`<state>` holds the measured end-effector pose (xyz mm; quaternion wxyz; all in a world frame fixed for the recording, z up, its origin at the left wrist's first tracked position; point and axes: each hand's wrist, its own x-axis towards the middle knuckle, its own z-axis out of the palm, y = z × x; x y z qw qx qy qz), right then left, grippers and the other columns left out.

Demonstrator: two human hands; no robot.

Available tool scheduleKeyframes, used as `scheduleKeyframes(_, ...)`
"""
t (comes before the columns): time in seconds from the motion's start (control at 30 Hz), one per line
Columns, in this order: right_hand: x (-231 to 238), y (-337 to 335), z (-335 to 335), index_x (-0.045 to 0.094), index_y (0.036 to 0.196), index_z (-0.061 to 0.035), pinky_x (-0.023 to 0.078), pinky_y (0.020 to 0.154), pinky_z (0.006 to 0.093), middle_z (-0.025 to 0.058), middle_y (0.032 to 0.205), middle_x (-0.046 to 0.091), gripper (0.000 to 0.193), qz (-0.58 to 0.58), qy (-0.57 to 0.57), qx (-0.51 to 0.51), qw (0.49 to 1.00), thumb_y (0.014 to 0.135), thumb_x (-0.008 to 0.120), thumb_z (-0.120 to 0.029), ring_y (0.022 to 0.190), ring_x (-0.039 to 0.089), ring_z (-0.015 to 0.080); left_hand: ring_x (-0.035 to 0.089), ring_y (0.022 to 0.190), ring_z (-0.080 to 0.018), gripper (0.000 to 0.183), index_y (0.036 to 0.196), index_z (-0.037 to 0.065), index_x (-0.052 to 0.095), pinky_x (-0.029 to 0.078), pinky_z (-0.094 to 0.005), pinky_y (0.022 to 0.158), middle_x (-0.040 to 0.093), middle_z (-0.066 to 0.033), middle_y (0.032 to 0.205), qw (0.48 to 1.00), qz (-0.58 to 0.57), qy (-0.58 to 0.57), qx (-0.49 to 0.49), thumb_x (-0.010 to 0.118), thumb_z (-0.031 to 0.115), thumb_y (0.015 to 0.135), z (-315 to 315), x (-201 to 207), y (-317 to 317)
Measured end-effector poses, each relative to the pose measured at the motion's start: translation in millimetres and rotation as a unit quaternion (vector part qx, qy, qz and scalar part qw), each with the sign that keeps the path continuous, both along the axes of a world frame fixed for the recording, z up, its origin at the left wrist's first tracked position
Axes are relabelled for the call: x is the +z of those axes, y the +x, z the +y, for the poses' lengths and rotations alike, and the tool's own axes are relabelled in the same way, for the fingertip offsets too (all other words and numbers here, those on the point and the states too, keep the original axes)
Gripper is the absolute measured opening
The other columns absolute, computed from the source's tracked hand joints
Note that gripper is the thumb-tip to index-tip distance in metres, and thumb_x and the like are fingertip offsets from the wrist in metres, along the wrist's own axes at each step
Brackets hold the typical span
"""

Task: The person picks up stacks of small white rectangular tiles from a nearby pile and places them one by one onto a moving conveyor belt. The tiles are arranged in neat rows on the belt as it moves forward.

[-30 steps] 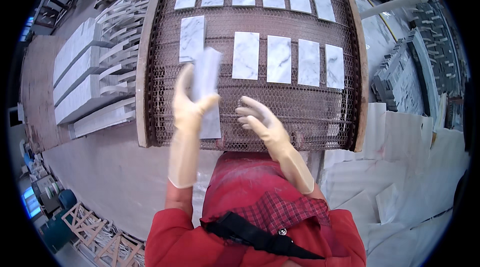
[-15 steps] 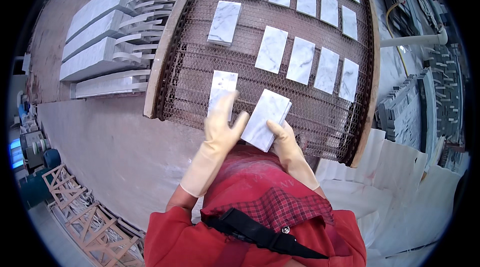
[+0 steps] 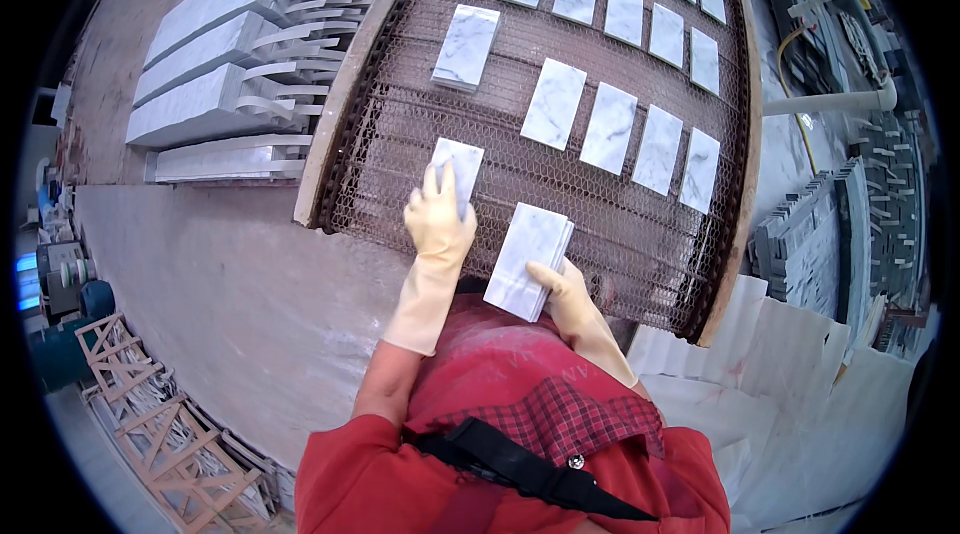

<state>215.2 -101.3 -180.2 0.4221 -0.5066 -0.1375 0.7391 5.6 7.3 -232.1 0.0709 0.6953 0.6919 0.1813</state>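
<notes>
My right hand (image 3: 566,296), in a cream rubber glove, is closed round a small stack of white marble tiles (image 3: 527,259). Its thumb presses on the top tile, and the stack is tilted close to the apron. My left hand (image 3: 438,224), gloved the same way, lies with stretched fingers on a single marble tile (image 3: 463,169) near the front of the mesh conveyor belt (image 3: 380,179). That tile rests flat, its lower part under the hand. Beyond it stands a short stack of tiles (image 3: 467,46) on the belt.
Several rows of marble tiles (image 3: 553,104) lie farther up the belt. A wooden rail (image 3: 340,99) bounds its left side. At far left are bundles of white stone strips (image 3: 195,109); dark stone pieces (image 3: 800,234) stand at right. Wooden crates (image 3: 165,414) sit lower left.
My left hand has come down onto the single tile, its fingers now resting on its face. My right hand has lowered the held stack slightly toward the apron.
</notes>
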Motion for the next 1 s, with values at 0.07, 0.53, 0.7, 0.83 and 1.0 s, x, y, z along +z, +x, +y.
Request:
scheduleKeyframes(0.07, -2, 1, -1, 0.063, 0.139, 0.004, 0.054, 0.105, 0.0385, 0.0132, 0.13, 0.074, 0.05, -0.01, -0.001, 0.011, 1.0, 0.098, 0.077, -0.022, 0.116, 0.072, 0.023, 0.067, 0.112, -0.0391, 0.084, 0.154, 0.011, 0.056, 0.057, -0.0515, 0.094, 0.062, -0.0178, 0.146, 0.999, 0.034, 0.035, -0.006, 0.086, 0.022, 0.076, -10, 8, -14)
scheduleKeyframes(0.53, -10, -63, 47, 0.062, 0.142, 0.0021, 0.051, 0.11, 0.0381, 0.0136, 0.136, 0.072, 0.057, -0.05, -0.012, 0.093, 0.994, 0.096, 0.083, -0.025, 0.124, 0.068, 0.0226, 0.062, 0.125, -0.0447, 0.077, 0.153, 0.007, 0.056, 0.054, -0.0526, 0.105, 0.06, -0.0219, 0.149, 1.0, 0.021, -0.009, -0.006, 0.084, 0.023, 0.083, -20, -31, -99)
scheduleKeyframes(0.7, -27, -89, 66, 0.061, 0.145, 0.0021, 0.051, 0.107, 0.0369, 0.0128, 0.135, 0.072, 0.056, -0.096, 0.007, 0.132, 0.987, 0.102, 0.078, -0.029, 0.122, 0.068, 0.0204, 0.063, 0.125, -0.0437, 0.061, 0.146, 0.001, 0.061, 0.053, -0.051, 0.103, 0.062, -0.025, 0.143, 0.998, -0.003, 0.038, -0.058, 0.075, 0.024, 0.091, -32, -9, -92)
scheduleKeyframes(0.83, -25, -93, 69, 0.063, 0.143, 0.0003, 0.053, 0.104, 0.0354, 0.0126, 0.132, 0.073, 0.051, -0.12, -0.031, 0.112, 0.986, 0.103, 0.075, -0.03, 0.119, 0.069, 0.0187, 0.07, 0.109, -0.0423, 0.051, 0.139, 0.001, 0.067, 0.056, -0.0492, 0.096, 0.07, -0.0242, 0.127, 0.985, -0.106, 0.055, -0.128, 0.074, 0.023, 0.093, -54, -4, -70)
scheduleKeyframes(1.0, -36, -93, 65, 0.066, 0.138, -0.0006, 0.056, 0.096, 0.0338, 0.0106, 0.124, 0.076, 0.044, -0.159, -0.001, 0.092, 0.983, 0.105, 0.074, -0.028, 0.109, 0.072, 0.0173, 0.07, 0.107, -0.0408, 0.051, 0.137, 0.001, 0.068, 0.056, -0.0492, 0.094, 0.071, -0.024, 0.125, 0.984, -0.097, 0.056, -0.14, 0.075, 0.027, 0.093, -58, 3, -61)
